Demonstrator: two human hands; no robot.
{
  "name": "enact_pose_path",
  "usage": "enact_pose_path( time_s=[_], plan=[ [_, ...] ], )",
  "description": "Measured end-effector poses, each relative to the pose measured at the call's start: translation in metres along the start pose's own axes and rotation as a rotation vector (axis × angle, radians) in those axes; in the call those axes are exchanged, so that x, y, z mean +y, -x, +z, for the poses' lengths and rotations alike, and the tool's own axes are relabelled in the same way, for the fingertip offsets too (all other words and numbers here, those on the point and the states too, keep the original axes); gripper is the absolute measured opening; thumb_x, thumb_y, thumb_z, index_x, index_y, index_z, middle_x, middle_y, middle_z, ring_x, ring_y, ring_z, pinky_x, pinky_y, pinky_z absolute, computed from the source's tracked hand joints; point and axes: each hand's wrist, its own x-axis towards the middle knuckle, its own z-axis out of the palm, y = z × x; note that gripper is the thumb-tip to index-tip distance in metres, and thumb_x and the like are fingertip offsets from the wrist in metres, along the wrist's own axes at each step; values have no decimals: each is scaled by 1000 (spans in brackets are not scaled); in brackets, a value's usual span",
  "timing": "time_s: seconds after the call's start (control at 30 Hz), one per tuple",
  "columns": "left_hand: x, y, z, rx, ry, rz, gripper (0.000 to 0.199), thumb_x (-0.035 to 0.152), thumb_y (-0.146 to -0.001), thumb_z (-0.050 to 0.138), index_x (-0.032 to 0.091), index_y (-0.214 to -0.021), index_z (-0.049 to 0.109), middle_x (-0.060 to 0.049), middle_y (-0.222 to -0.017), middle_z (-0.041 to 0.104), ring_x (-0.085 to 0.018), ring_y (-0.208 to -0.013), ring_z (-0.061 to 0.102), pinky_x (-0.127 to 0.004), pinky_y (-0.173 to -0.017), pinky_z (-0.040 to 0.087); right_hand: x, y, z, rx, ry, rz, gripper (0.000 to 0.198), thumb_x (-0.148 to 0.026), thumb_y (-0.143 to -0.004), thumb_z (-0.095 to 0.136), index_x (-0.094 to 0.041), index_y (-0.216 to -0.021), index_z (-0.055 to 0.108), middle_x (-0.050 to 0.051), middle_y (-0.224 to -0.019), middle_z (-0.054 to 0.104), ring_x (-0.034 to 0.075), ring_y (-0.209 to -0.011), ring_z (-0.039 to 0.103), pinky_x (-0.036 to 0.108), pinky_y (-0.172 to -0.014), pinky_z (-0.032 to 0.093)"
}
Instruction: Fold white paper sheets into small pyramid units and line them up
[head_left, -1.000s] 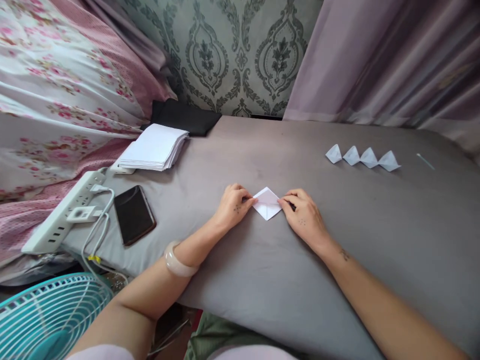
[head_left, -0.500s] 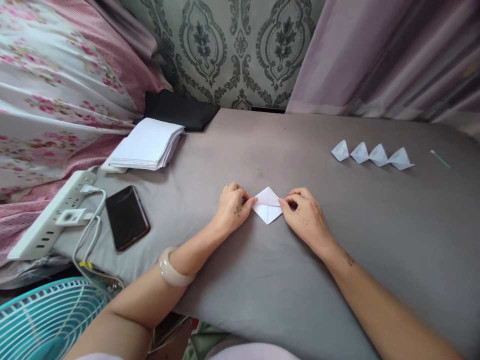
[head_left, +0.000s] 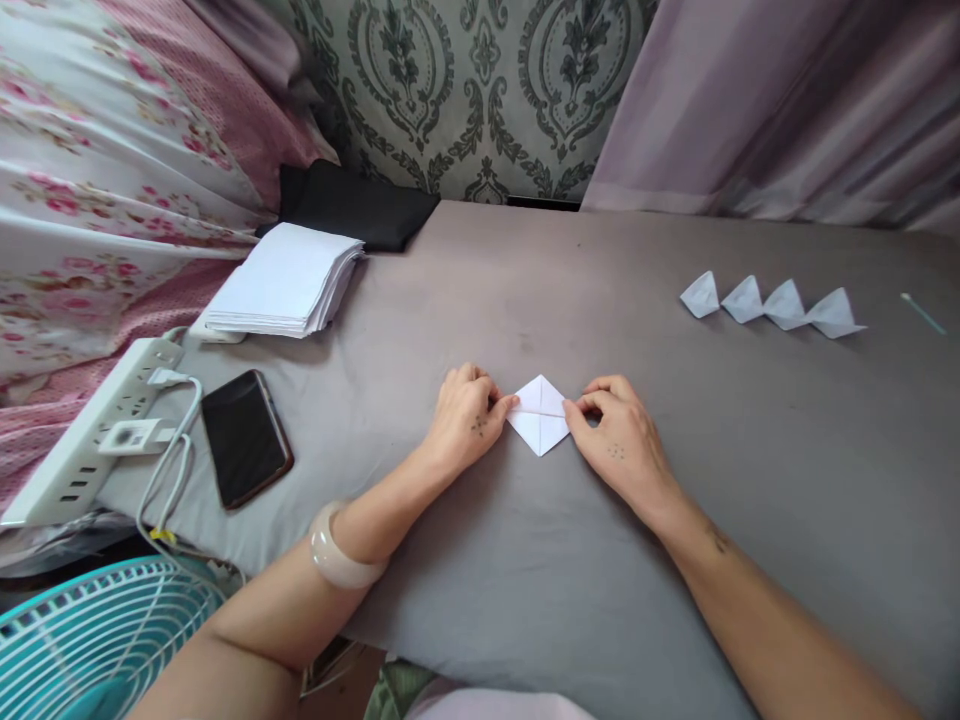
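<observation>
A small white folded paper (head_left: 540,432), diamond-shaped with creases crossing at its middle, is held between my two hands over the grey cloth. My left hand (head_left: 471,415) pinches its left corner between thumb and fingers. At the opposite corner, my right hand (head_left: 616,432) grips the paper in the same way. Farther off to the right stand several folded white paper pieces (head_left: 785,304) in a row, peaked at the top.
On the left are a stack of white paper (head_left: 281,280), a black phone (head_left: 246,438), a white power strip (head_left: 97,425) with plugged cables, and a turquoise fan (head_left: 105,640). A black folded item (head_left: 360,205) lies behind the stack. A thin stick (head_left: 922,313) lies far right.
The camera view has shifted slightly. Both hands keep their pinch on the paper's corners, and the diamond looks a little more spread and flat.
</observation>
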Motion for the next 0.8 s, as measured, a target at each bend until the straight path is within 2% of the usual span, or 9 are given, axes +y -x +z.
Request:
enact_pose_path(
  time_s=[0.2, 0.8],
  plan=[
    [1, -2, -3, -50, 3, -27, 19, 32, -85, 62, 16, -75, 63, -9, -92, 59, -22, -87, 54, -39, -80, 49, 0, 0, -1, -27, 65, -47, 21, -32, -85, 54, -20, -68, 58, 8, -98, 60, 22, -85, 59, 37, -76, 47],
    [5, -2, 0, -42, -98, -19, 22, 32, -87, 57, 17, -72, 58, -9, -90, 56, -22, -85, 52, -38, -80, 46, -4, -2, -2, -85, 167, -43, 22, -31, -88, 50, -19, -70, 54, 9, -96, 57, 23, -85, 57, 36, -76, 45]
  ],
)
